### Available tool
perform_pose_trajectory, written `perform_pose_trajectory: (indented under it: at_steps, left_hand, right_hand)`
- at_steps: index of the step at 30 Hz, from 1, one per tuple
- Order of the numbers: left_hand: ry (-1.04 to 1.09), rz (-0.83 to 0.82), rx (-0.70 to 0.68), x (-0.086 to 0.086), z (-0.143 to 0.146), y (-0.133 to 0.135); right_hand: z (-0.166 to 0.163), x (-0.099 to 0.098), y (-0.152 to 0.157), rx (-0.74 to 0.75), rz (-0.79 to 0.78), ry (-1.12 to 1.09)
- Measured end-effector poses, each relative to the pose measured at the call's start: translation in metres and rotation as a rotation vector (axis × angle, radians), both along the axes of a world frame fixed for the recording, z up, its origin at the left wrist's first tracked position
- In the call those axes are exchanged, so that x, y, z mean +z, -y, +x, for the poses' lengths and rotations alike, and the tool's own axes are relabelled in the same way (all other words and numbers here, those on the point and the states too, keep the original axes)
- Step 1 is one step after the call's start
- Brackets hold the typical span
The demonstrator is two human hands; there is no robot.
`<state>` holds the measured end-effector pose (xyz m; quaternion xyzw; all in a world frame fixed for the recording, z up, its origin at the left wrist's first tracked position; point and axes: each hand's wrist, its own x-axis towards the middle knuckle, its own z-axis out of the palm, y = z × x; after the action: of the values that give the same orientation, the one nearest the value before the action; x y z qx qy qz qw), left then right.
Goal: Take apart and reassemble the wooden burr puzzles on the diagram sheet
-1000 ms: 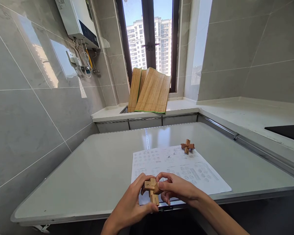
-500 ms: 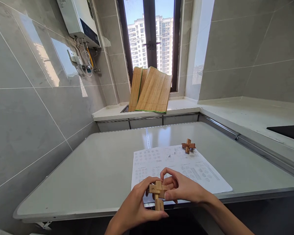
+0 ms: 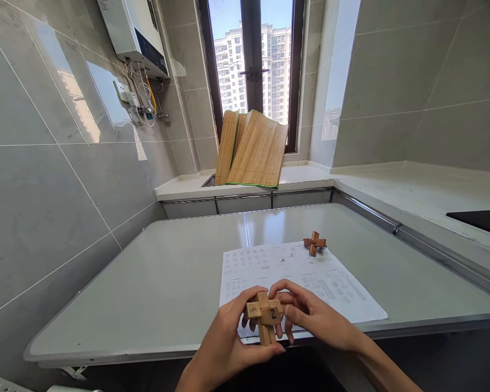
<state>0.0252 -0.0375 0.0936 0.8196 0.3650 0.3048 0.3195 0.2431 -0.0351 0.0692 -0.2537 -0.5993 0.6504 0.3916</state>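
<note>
A light wooden cross-shaped burr puzzle (image 3: pixel 264 317) is held above the near edge of the grey table (image 3: pixel 155 283). One face of it shows the digit 2. My left hand (image 3: pixel 228 340) grips it from the left and below, fingers curled round it. From the right, my right hand (image 3: pixel 310 316) pinches the same puzzle with its fingertips. Under my hands lies a printed instruction sheet (image 3: pixel 302 277). A second, darker wooden cross puzzle (image 3: pixel 314 243) rests at the sheet's far right corner, out of reach of both hands.
Folded bamboo mats (image 3: pixel 251 149) lean against the window at the back. A white water heater (image 3: pixel 133 32) with pipes hangs on the left tiled wall. A light counter (image 3: pixel 412 190) runs along the right with a dark cooktop (image 3: pixel 479 220).
The puzzle has been turned in my hands, so the face marked 2 now shows. Both hands shifted slightly right and stayed closed on it.
</note>
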Motion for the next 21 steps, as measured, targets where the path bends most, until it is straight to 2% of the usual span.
perform_pose_trajectory:
  at_steps: [4, 8, 15, 18, 21]
  left_hand:
    - [0.027, -0.051, 0.038, -0.001, 0.001, 0.000]
    - [0.079, -0.070, 0.028, -0.004, 0.004, 0.001]
    - [0.064, -0.046, -0.020, -0.007, 0.002, -0.001]
    - [0.048, -0.083, 0.026, -0.016, 0.001, -0.005]
    - [0.029, -0.079, 0.085, -0.029, -0.004, -0.014]
  right_hand:
    - [-0.001, 0.001, 0.006, -0.216, 0.202, 0.216]
    - [-0.007, -0.004, 0.008, -0.244, 0.315, 0.289]
    - [-0.010, -0.010, 0.007, -0.113, 0.081, 0.162]
    - [-0.006, -0.016, 0.001, -0.153, 0.069, 0.163]
    - [0.010, -0.029, -0.013, -0.279, 0.092, 0.250]
